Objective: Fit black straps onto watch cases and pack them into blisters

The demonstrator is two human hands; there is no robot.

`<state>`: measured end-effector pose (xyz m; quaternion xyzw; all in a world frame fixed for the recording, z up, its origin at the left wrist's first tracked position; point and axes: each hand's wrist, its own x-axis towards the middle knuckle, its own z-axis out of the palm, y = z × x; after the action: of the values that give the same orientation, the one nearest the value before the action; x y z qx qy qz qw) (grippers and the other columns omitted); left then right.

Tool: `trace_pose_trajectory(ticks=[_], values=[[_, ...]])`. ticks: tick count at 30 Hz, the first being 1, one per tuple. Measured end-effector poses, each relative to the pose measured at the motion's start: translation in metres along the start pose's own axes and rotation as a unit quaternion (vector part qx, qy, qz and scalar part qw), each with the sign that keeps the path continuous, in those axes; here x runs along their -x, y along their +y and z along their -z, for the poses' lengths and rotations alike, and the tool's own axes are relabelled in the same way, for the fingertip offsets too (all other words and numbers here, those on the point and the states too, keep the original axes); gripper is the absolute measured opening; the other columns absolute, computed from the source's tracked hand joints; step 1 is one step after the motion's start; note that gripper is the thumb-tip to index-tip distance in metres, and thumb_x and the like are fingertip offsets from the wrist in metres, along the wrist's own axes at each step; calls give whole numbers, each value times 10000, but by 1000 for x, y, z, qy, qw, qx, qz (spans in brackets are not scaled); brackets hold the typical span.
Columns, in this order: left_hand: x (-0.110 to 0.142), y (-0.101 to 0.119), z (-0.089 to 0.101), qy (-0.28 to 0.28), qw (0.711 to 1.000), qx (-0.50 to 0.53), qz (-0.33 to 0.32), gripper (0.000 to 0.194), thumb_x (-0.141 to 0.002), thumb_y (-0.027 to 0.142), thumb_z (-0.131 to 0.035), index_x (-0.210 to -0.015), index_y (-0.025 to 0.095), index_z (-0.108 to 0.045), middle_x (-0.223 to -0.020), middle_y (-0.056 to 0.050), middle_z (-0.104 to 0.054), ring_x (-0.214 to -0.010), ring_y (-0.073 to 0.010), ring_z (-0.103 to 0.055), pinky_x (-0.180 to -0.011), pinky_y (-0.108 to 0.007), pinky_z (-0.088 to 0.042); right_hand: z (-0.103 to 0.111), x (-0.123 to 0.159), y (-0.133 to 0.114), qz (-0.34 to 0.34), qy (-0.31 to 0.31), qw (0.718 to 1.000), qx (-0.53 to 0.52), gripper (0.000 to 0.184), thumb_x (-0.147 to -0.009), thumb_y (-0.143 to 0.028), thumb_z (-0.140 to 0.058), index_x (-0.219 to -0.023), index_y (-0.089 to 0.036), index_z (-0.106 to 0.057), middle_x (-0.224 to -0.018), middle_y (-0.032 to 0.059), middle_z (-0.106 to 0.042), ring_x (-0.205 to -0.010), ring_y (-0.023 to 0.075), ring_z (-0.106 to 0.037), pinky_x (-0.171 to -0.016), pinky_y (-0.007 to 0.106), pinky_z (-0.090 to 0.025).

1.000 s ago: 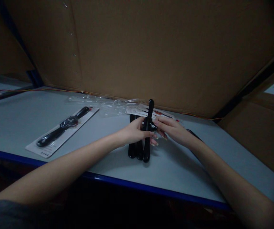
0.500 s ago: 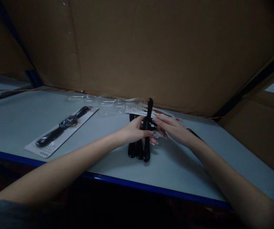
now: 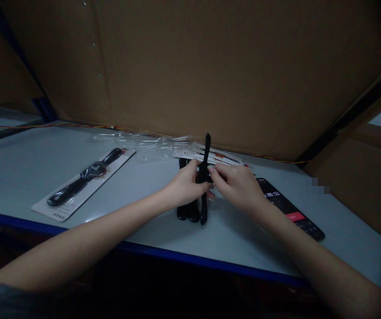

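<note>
A black wristwatch with a long strap (image 3: 205, 153) stands upright on the table, its head hidden behind my fingers. My left hand (image 3: 185, 185) curls around the strap from the left, and my right hand (image 3: 235, 186) pinches it from the right with its fingertips. Below my hands, more black strap ends (image 3: 187, 212) rest on the table. Off to the left, well away from both hands, a second black watch (image 3: 86, 177) lies on a white backing card (image 3: 115, 166) under clear plastic.
A phone (image 3: 290, 208) showing a timer lies to the right of my right hand. White printed cards (image 3: 190, 153) and clear plastic sleeves (image 3: 140, 142) lie behind my hands. The grey table (image 3: 17, 177) has a blue front edge (image 3: 150, 248). Cardboard walls (image 3: 210, 66) rise behind it.
My right hand has moved left and closed in on the watch, its fingertips now touching my left hand's side. The phone has come into full view, and the view has tilted slightly.
</note>
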<state>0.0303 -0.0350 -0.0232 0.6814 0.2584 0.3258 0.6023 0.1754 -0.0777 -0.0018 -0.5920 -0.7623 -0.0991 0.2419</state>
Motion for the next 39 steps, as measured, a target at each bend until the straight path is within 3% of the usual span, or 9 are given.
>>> trace_pose_trajectory(ticks=[4,8,15,18,24,28,32,36,39], values=[[0,-8,2,9,999,-31,-9,329,-749,80,-549,-1013,171,-376,-840,-45,-610,-613,-147,-658,-556,-288,-554,-6,-1,-3,-126,-37,971,-200,391,-842,-382,-405,-504,-190,-448,-446,9,-488,-440,126,-458,-436,249,-285],[0,-12,2,21,999,-42,-15,331,-741,69,-549,-1003,176,-378,-839,-32,-601,-627,-155,-659,-563,-299,-558,-10,-1,-6,-215,-93,898,-371,330,-815,-409,-441,-595,-181,-531,-364,-32,-456,-304,106,-408,-340,231,-312],[1,15,-2,20,992,97,82,334,-751,21,-566,-987,161,-373,-745,-13,-612,-598,-143,-661,-635,-331,-553,-8,-9,8,-221,-66,860,-455,395,-773,-513,-513,-560,-182,-483,-346,-47,-433,-285,75,-389,-307,193,-304],[3,25,3,-42,985,139,95,315,-783,62,-565,-1040,137,-399,-780,-55,-636,-630,-162,-673,-683,-365,-544,-6,-13,20,-250,-15,833,-494,384,-718,-546,-588,-643,-180,-501,-407,-59,-455,-314,55,-374,-312,176,-260],[7,26,11,-236,957,131,108,519,-767,198,-648,-1194,145,-357,-851,-101,-655,-672,-187,-678,-690,-393,-532,-3,-15,21,-273,-54,696,-662,300,-750,-464,-585,-698,-169,-568,-313,-96,-319,-279,27,-213,-326,165,-205],[3,41,19,-232,964,12,132,516,-746,336,-663,-1154,149,-409,-870,-94,-658,-724,-181,-670,-697,-370,-527,6,-14,18,-282,43,672,-684,243,-786,-351,-523,-616,-177,-533,-252,-89,-294,-226,33,-210,-294,163,-198],[-12,58,59,-128,969,-209,22,398,-802,410,-550,-1093,147,-485,-952,-106,-654,-842,-176,-643,-730,-328,-503,15,-14,24,-299,73,627,-716,177,-792,-285,-486,-658,-185,-544,-234,-95,-296,-181,38,-183,-241,163,-107],[-36,53,116,62,821,-561,-91,434,-754,394,-565,-1106,144,-516,-1088,-126,-612,-1023,-235,-569,-862,-352,-422,14,-15,29,-297,79,603,-736,187,-803,-288,-476,-656,-186,-533,-233,-95,-299,-173,36,-185,-227,151,-97],[-53,44,149,51,753,-655,-21,698,-680,524,-596,-1237,132,-443,-1252,-163,-519,-1162,-286,-474,-924,-356,-375,9,-15,28,-286,82,601,-742,186,-799,-290,-484,-648,-186,-520,-239,-98,-307,-173,35,-192,-226,146,-117]])
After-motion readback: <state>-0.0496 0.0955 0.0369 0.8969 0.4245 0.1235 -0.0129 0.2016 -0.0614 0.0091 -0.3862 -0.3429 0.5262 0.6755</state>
